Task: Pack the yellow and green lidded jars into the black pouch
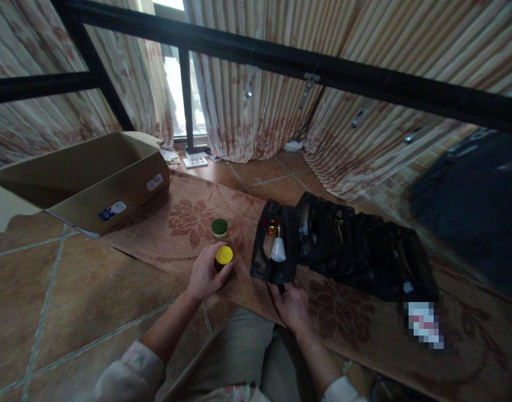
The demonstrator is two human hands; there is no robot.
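Observation:
My left hand (207,274) is closed around a small jar with a yellow lid (224,255), and its lower part is mostly hidden by the fingers. Just beyond it stands a small jar with a dark green lid (219,226). My right hand (292,304) grips the near edge of a black mesh hanging organizer (281,271); the fingertips are partly out of sight under the fabric. In its nearest compartment lies a white bulb-shaped object (278,249) beside a small orange-red item (271,227). Dark pouches with other contents stretch away to the right.
A patterned brown cloth (188,215) lies beneath everything. At the left stands an open cardboard box (113,192). A black metal rail (256,50) crosses in front of striped curtains (239,111). A dark bag-like shape (473,206) is at the right, with a blurred-out item (425,325) nearer.

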